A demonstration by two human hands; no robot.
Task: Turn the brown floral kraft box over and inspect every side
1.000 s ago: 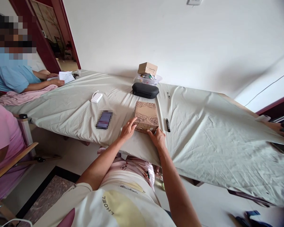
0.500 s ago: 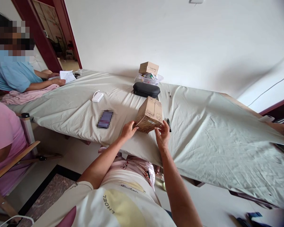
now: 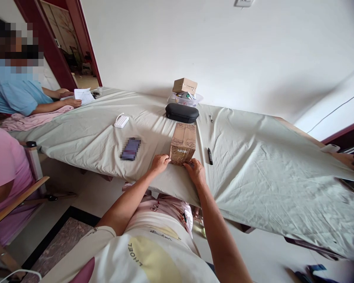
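A brown cardboard box [image 3: 183, 143] with dark scribbled lines and some lettering rests on the cloth-covered table [image 3: 253, 165] in front of me. My left hand [image 3: 161, 163] grips its lower left corner, thumb and fingers closed together. At the lower right corner, my right hand [image 3: 196, 169] pinches the box's near edge with bent fingers. Just right of the box lies a black marker [image 3: 210, 156]. A phone [image 3: 131, 149], blurred over, lies to the left. Behind the box sits a black zip case [image 3: 182, 113].
A plastic basket [image 3: 184, 101] of small items stands near the wall, with a smaller cardboard box [image 3: 185, 85] on top. Left of centre are a white power bank [image 3: 122, 120] and, farther off, a person in blue [image 3: 14, 92] holding paper [image 3: 84, 95]. A pen [image 3: 211, 118] lies behind the marker.
The box has turned so its near side faces me more squarely, and has shifted slightly left. My right hand has moved left and down with it, leaving the marker uncovered.
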